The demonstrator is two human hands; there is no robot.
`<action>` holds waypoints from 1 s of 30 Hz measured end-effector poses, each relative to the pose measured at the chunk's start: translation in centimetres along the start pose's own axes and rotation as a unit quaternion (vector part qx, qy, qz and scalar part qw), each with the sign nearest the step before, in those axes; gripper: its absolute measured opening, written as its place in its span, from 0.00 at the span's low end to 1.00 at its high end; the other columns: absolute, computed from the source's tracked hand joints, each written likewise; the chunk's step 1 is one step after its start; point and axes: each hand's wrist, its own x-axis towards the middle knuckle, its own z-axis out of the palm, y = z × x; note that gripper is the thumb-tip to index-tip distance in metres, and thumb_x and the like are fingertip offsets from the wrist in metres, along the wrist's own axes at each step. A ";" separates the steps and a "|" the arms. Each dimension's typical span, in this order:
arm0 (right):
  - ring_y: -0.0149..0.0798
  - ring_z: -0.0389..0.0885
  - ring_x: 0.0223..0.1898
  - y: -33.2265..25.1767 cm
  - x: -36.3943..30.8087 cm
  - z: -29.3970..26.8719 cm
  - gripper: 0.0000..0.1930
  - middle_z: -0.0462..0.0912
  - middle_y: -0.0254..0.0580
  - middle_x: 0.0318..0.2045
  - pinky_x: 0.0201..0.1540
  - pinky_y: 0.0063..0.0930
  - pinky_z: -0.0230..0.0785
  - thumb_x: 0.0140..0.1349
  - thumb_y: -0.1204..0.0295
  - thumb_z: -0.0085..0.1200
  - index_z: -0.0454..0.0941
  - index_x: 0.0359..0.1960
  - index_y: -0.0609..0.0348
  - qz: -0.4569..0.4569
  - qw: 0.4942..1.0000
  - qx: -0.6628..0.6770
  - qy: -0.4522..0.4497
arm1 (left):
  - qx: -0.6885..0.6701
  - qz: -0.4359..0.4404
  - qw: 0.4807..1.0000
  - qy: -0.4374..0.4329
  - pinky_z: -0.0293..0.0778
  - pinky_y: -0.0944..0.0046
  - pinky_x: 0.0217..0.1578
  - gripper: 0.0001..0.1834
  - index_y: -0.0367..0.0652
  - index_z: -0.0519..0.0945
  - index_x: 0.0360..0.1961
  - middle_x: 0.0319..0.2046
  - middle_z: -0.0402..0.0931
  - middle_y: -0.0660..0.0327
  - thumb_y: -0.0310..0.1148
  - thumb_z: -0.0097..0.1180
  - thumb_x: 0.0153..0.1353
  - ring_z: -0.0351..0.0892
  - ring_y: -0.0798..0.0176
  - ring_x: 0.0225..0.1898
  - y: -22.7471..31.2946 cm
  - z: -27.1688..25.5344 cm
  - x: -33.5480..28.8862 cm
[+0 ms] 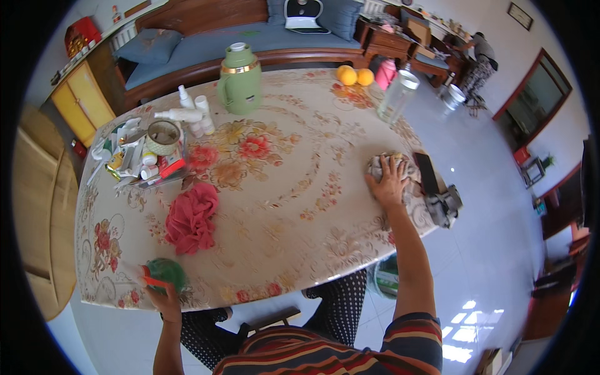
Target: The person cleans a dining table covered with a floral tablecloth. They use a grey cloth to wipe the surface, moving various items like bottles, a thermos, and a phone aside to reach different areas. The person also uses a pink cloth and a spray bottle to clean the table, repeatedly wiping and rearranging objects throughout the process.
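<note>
At the near left edge of the table, my left hand [164, 301] is closed around the neck of a spray bottle [169, 273] with a green body and an orange-red trigger. My right hand [390, 182] presses down on a crumpled, light patterned cloth [411, 170] at the table's right side, fingers curved over its bunched folds. Just right of that cloth lie a dark, flat, oblong thing [426, 174] and a grey object [444, 206] at the table's edge. A crumpled pink-red cloth [192, 219] rests beyond the spray bottle.
The flowered tablecloth [275, 219] covers the table. A clutter-filled box [169, 169], white bottles [187, 114], a green thermos jug [240, 81], oranges [355, 76], a pink bottle [385, 74] and a glass jar [398, 97] stand there. Another person [482, 62] bends at the far right.
</note>
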 end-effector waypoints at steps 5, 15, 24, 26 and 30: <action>0.55 0.41 0.70 -4.9 8.6 3.8 0.36 0.55 0.40 0.67 0.60 0.73 0.35 0.52 0.42 0.50 0.63 0.63 0.39 0.035 0.999 -0.036 -0.004 | -0.104 0.019 0.994 -0.023 0.53 0.56 0.62 0.45 0.31 0.44 0.67 0.63 0.54 0.46 0.35 0.54 0.52 0.57 0.51 0.62 0.5 0.4 0.2; 0.55 0.41 0.70 -24.1 10.5 9.9 0.34 0.57 0.40 0.66 0.59 0.76 0.35 0.54 0.40 0.46 0.66 0.61 0.41 -0.239 0.971 0.013 -0.018 | -0.149 -0.004 0.989 -0.024 0.59 0.57 0.60 0.52 0.34 0.41 0.67 0.62 0.54 0.48 0.44 0.61 0.52 0.61 0.53 0.60 0.3 0.4 -0.4; 0.52 0.52 0.66 -34.5 -4.8 8.2 0.23 0.69 0.39 0.57 0.60 0.69 0.44 0.54 0.55 0.53 0.74 0.52 0.42 -0.464 0.862 0.196 -0.052 | 0.047 0.051 0.997 0.017 0.54 0.54 0.61 0.44 0.29 0.53 0.63 0.59 0.58 0.41 0.40 0.59 0.52 0.58 0.44 0.61 -1.6 0.0 -0.2; 0.49 0.54 0.66 -31.5 -4.8 6.6 0.21 0.69 0.37 0.57 0.60 0.67 0.45 0.54 0.57 0.53 0.75 0.51 0.42 -0.450 0.873 0.186 -0.028 | 0.099 0.034 0.994 0.039 0.51 0.52 0.62 0.46 0.28 0.52 0.63 0.60 0.57 0.39 0.43 0.60 0.52 0.56 0.40 0.62 -2.7 -0.1 -0.4; 0.46 0.54 0.67 -20.2 -3.0 3.7 0.20 0.66 0.35 0.60 0.61 0.66 0.45 0.56 0.59 0.51 0.74 0.52 0.42 -0.291 0.951 0.101 -0.002 | 0.063 0.057 0.996 0.018 0.50 0.53 0.63 0.46 0.28 0.51 0.64 0.60 0.56 0.39 0.42 0.61 0.52 0.56 0.42 0.62 -1.4 0.2 0.5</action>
